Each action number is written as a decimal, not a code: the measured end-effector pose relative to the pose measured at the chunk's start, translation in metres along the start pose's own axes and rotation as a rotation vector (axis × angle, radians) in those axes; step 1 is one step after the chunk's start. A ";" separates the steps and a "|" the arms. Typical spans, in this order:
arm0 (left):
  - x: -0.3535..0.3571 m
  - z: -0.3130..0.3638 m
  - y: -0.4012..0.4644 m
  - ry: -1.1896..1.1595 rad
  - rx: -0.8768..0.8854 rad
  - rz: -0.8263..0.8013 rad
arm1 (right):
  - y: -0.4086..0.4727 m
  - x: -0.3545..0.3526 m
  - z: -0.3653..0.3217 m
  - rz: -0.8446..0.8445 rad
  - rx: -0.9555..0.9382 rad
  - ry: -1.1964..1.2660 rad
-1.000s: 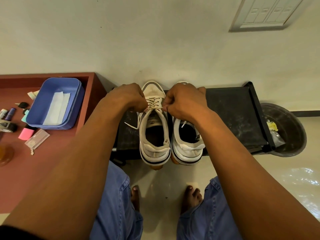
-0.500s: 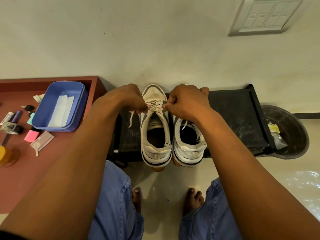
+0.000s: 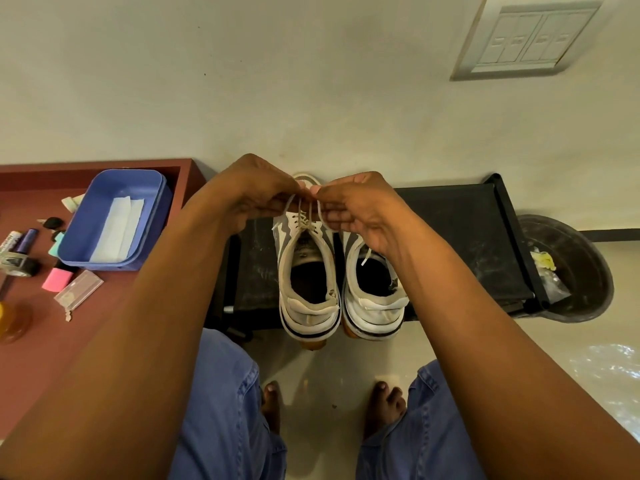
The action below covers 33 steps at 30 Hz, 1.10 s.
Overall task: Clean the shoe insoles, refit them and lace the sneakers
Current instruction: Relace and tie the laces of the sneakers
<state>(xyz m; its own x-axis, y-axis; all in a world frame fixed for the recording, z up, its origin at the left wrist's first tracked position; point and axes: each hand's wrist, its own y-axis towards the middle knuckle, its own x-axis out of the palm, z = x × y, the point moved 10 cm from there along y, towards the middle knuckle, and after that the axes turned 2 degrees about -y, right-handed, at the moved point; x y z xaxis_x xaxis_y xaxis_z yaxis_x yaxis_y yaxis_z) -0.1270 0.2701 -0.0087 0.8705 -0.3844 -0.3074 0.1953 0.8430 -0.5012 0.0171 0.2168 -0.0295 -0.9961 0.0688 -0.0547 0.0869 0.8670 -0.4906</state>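
Above the left sneaker [image 3: 308, 271], left hand [image 3: 256, 195] and right hand [image 3: 356, 209] each pinch a lace [image 3: 313, 211] end, drawn upward, apparently to tension it for tying.

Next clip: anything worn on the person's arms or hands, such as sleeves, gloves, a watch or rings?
Nothing shows: the left hand and right hand are gloveless, and both forearms are bare, with no sleeves, watch, bands or rings visible. Blue denim covers the legs below.

I counted two sneakers [image 3: 308, 271], one blue tub [image 3: 114, 220], one black bin [image 3: 581, 271], two hands [image 3: 263, 199] and one pink eraser [image 3: 57, 279].
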 end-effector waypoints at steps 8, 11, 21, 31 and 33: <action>-0.004 -0.006 0.010 0.181 0.031 0.087 | 0.011 0.004 0.015 0.156 -0.077 0.163; -0.004 -0.007 0.013 0.200 0.047 0.095 | 0.018 0.002 0.018 0.168 -0.091 0.119; -0.004 -0.002 0.012 0.293 0.108 0.168 | 0.030 -0.007 0.021 0.241 -0.121 -0.042; -0.002 0.000 0.012 0.397 0.121 0.166 | 0.026 -0.006 0.018 0.125 -0.075 -0.068; -0.003 -0.002 0.014 0.382 0.113 0.172 | 0.027 -0.007 0.019 0.145 -0.088 -0.081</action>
<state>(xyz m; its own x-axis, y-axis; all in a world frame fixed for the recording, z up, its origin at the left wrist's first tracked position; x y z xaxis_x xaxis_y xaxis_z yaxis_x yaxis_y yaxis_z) -0.1280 0.2822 -0.0160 0.6687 -0.3288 -0.6669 0.1293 0.9347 -0.3312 0.0264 0.2309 -0.0588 -0.9685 0.1599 -0.1908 0.2248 0.8911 -0.3943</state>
